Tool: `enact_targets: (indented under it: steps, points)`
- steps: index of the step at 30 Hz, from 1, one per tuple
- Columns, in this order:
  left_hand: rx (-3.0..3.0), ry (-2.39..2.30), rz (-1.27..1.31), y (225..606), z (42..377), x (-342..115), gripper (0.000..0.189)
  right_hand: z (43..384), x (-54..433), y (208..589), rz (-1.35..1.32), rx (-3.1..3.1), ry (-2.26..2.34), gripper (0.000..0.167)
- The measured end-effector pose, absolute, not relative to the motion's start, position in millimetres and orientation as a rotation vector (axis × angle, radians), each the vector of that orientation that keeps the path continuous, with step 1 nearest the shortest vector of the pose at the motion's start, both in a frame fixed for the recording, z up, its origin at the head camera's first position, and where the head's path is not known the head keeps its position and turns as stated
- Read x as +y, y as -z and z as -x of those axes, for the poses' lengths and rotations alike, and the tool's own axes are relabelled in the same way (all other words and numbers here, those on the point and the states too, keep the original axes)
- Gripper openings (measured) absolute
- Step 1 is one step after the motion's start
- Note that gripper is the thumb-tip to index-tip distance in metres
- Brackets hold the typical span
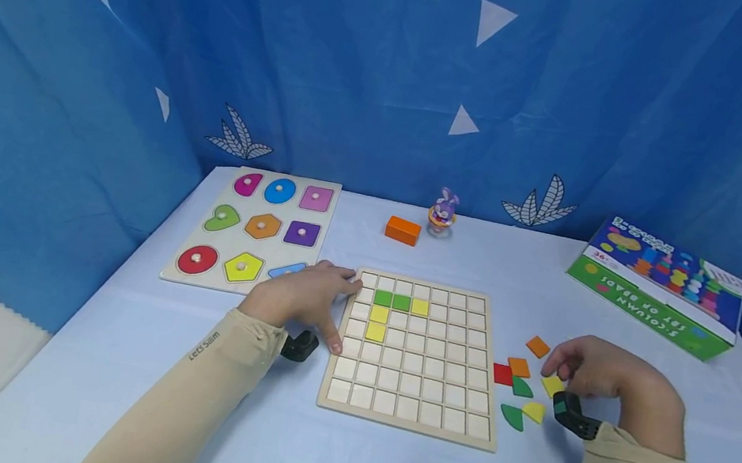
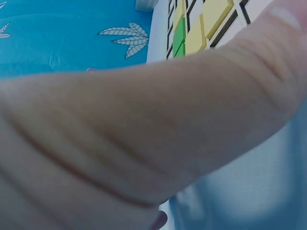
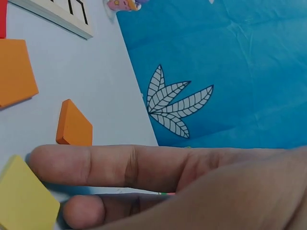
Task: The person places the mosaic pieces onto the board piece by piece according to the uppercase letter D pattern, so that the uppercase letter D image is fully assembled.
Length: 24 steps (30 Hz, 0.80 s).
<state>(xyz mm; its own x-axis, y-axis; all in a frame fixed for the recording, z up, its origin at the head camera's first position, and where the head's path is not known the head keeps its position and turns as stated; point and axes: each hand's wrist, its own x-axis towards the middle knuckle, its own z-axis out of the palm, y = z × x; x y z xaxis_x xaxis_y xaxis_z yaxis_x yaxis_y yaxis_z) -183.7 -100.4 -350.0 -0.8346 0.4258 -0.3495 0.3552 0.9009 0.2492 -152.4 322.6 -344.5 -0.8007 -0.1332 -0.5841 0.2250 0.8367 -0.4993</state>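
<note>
My left hand [image 1: 305, 295] rests at the left edge of a wooden grid board [image 1: 406, 426], thumb and index finger spread along that side. Green square tiles [image 1: 393, 300] and yellow square tiles [image 1: 377, 322] lie in some of its cells. To the right of the board, my right hand [image 1: 598, 369] is low over the table beside a yellow square tile [image 1: 553, 386]. In the right wrist view its extended fingers [image 3: 110, 165] are close to that yellow tile [image 3: 29, 199]; the thumb is hidden.
Near the right hand lie orange tiles [image 1: 519, 367], a red tile [image 1: 502, 374], green quarter-circle pieces [image 1: 512, 417] and a yellow one [image 1: 534, 412]. A shape puzzle [image 1: 200, 222], an orange block [image 1: 403, 231], a rabbit figurine [image 1: 443, 212] and a toy box [image 1: 658, 286] stand farther back.
</note>
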Motion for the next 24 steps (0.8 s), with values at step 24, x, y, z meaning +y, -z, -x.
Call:
enact_targets:
  steps: [24]
  points:
    - [2.663, -0.26, -0.579, 350, 184, -101, 0.111, 149, 320, 333, 0.063, 2.46, 0.718, 0.033]
